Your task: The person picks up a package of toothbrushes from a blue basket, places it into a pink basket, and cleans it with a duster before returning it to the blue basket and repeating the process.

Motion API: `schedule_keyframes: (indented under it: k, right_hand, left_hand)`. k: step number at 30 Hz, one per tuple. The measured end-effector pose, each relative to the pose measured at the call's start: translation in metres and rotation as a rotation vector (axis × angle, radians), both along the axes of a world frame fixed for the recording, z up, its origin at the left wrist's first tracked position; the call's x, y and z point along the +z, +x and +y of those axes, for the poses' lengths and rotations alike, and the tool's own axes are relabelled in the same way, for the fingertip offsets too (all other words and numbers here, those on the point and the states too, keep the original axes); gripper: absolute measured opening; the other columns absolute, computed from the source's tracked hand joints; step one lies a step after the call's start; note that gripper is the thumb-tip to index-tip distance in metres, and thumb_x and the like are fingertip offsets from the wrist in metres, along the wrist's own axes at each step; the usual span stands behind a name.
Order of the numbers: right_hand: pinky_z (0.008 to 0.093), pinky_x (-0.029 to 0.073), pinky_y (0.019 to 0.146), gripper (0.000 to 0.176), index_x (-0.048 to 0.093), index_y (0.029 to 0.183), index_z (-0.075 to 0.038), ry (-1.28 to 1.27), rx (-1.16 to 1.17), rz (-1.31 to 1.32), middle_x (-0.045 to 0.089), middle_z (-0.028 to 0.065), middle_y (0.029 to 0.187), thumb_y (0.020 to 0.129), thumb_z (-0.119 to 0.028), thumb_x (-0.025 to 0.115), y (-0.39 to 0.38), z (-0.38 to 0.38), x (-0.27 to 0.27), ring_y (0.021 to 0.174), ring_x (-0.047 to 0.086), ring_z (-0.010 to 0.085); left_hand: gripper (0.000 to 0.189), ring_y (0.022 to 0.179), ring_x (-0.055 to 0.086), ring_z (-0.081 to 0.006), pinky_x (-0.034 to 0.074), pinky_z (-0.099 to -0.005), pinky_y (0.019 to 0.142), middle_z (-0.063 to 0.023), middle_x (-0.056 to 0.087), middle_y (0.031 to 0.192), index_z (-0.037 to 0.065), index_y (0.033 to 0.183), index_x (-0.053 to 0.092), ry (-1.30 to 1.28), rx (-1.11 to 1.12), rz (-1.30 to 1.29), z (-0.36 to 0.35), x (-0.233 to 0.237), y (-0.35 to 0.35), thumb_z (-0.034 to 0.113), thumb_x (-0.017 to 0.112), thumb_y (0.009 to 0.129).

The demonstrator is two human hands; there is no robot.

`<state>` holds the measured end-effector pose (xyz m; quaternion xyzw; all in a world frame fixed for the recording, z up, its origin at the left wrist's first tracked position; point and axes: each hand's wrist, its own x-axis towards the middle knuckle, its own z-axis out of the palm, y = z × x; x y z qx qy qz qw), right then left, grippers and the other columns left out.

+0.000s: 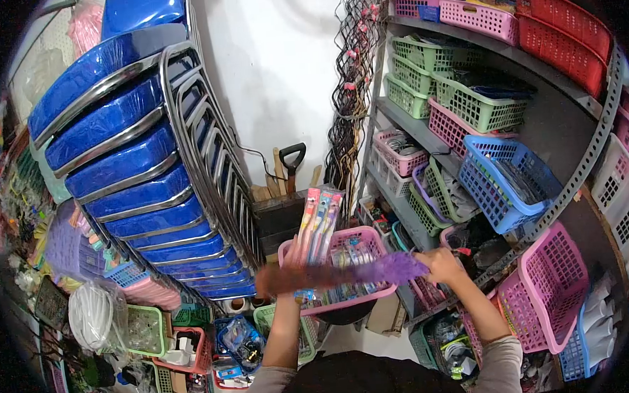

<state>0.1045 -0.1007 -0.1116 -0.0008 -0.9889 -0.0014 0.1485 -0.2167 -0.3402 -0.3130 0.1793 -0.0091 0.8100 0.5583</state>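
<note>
My right hand [442,266] is closed around the purple end of a long, fluffy duster [347,274], brown at its other end and smeared by motion. The duster lies across the view above a pink basket [371,238] of packaged goods. Beside the basket's left side, my left hand [290,258] is partly hidden behind the duster's brown end. Its fingers appear to be on several packaged toothbrushes [319,226], which stand upright above the basket.
Stacked blue chairs [124,153] rise at the left. Shelves [414,131] at the right hold green, pink and red baskets, with a blue basket [502,183] jutting out. A large pink basket [547,291] is near my right arm. Filled baskets [184,353] crowd the lower left floor.
</note>
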Motion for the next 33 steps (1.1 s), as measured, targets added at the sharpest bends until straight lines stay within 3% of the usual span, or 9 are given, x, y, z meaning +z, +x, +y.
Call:
schedule_keyframes:
  k: [2, 5, 9, 12, 17, 19, 29, 30, 33]
  right_hand:
    - [0.0446, 0.046, 0.054, 0.035, 0.054, 0.098, -0.009, 0.001, -0.03, 0.017, 0.06, 0.0137, 0.07, 0.068, -0.026, 0.061, 0.0, 0.0, 0.0, 0.063, 0.059, 0.0343]
    - [0.0445, 0.046, 0.055, 0.038, 0.054, 0.098, -0.006, -0.039, -0.128, 0.113, 0.059, 0.0159, 0.069, 0.064, -0.021, 0.064, -0.004, 0.007, -0.011, 0.064, 0.059, 0.0349]
    - [0.0443, 0.046, 0.058, 0.043, 0.053, 0.1, -0.004, -0.157, -0.477, 0.129, 0.059, 0.0177, 0.068, 0.063, -0.02, 0.065, -0.005, 0.005, 0.001, 0.064, 0.058, 0.0359]
    - [0.0446, 0.046, 0.059, 0.048, 0.053, 0.106, -0.004, -0.07, -0.124, -0.013, 0.06, 0.0189, 0.072, 0.063, -0.02, 0.065, 0.002, 0.008, 0.006, 0.065, 0.058, 0.0367]
    - [0.0437, 0.046, 0.061, 0.052, 0.054, 0.109, -0.002, -0.087, -0.326, 0.132, 0.061, 0.0193, 0.074, 0.062, -0.018, 0.067, -0.003, 0.008, -0.011, 0.067, 0.058, 0.0362]
    - [0.0435, 0.046, 0.061, 0.05, 0.054, 0.108, -0.003, -0.104, -0.364, 0.121, 0.061, 0.0189, 0.075, 0.062, -0.018, 0.066, -0.003, 0.008, -0.011, 0.067, 0.059, 0.0361]
    - [0.0427, 0.047, 0.059, 0.047, 0.053, 0.105, -0.007, 0.001, -0.037, -0.113, 0.063, 0.0135, 0.079, 0.062, -0.02, 0.064, -0.007, -0.002, -0.035, 0.069, 0.061, 0.0316]
    - [0.0426, 0.047, 0.06, 0.048, 0.053, 0.106, -0.007, -0.072, -0.125, -0.042, 0.063, 0.015, 0.08, 0.062, -0.019, 0.065, -0.012, 0.001, -0.043, 0.07, 0.06, 0.0323]
    - [0.0443, 0.047, 0.067, 0.052, 0.054, 0.111, -0.002, -0.292, -0.309, 0.042, 0.06, 0.0227, 0.08, 0.061, -0.013, 0.064, -0.03, -0.004, -0.045, 0.072, 0.058, 0.0399]
  left_hand:
    - [0.043, 0.089, 0.057, -0.0288, 0.05, -0.0421, 0.075, -0.0145, 0.057, 0.105, 0.003, 0.116, 0.048, -0.315, 0.181, -0.113, 0.0, 0.102, 0.023, 0.039, 0.039, 0.092]
    - [0.036, 0.089, 0.058, -0.0263, 0.051, -0.0427, 0.069, -0.0117, 0.057, 0.105, 0.007, 0.115, 0.049, -0.321, 0.629, 0.517, 0.021, 0.025, -0.015, 0.034, 0.04, 0.093]
    - [0.035, 0.091, 0.058, -0.0237, 0.049, -0.0324, 0.076, -0.0111, 0.057, 0.105, 0.007, 0.122, 0.044, -0.342, 0.268, 0.135, -0.003, 0.111, 0.017, 0.028, 0.036, 0.095]
    - [0.04, 0.115, 0.044, -0.0224, 0.026, -0.037, 0.105, -0.0133, 0.045, 0.127, -0.002, 0.125, 0.039, -0.141, 0.31, 0.054, 0.019, 0.033, -0.022, 0.022, 0.042, 0.093]
    - [0.048, 0.117, 0.043, -0.0251, 0.032, -0.0353, 0.102, -0.0111, 0.046, 0.127, 0.005, 0.125, 0.043, -0.493, 0.859, 0.86, 0.013, 0.087, 0.021, 0.034, 0.049, 0.087]
    - [0.048, 0.112, 0.049, -0.0252, 0.037, -0.0367, 0.098, -0.0112, 0.049, 0.124, 0.005, 0.125, 0.043, -0.31, 0.251, 0.009, 0.005, 0.108, 0.024, 0.039, 0.042, 0.091]
    - [0.045, 0.124, 0.036, -0.022, 0.027, -0.0322, 0.106, -0.0105, 0.034, 0.138, 0.007, 0.136, 0.029, -0.134, 0.227, 0.027, -0.001, 0.002, -0.009, 0.027, 0.032, 0.097]
    - [0.052, 0.102, 0.055, -0.0272, 0.046, -0.0396, 0.086, -0.0121, 0.055, 0.116, 0.003, 0.125, 0.045, -0.471, -0.071, -0.018, -0.004, 0.017, -0.028, 0.043, 0.039, 0.092]
    - [0.04, 0.115, 0.045, -0.0224, 0.035, -0.037, 0.099, -0.0106, 0.046, 0.126, 0.009, 0.126, 0.044, -0.601, 0.342, 0.156, -0.02, 0.165, 0.066, 0.032, 0.036, 0.095]
